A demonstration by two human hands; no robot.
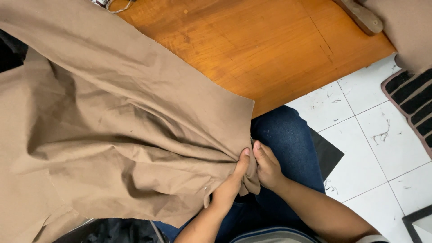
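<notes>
Your left hand [229, 186] and right hand [267, 168] both pinch the near right corner of the tan fabric [112, 126], which spreads left across the wooden desk [270, 45]. You seem to be aligning edges; next calls for steady tension.

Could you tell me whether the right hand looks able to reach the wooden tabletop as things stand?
Probably yes: the right hand pinches the tan fabric beside the left hand, and bare wooden tabletop lies just beyond, uncovered.

Plain tan cloth [112, 126], orange-brown wooden table [252, 45], blue jeans [288, 139], white floor tiles [369, 148], black-striped mat [414, 99].
</notes>
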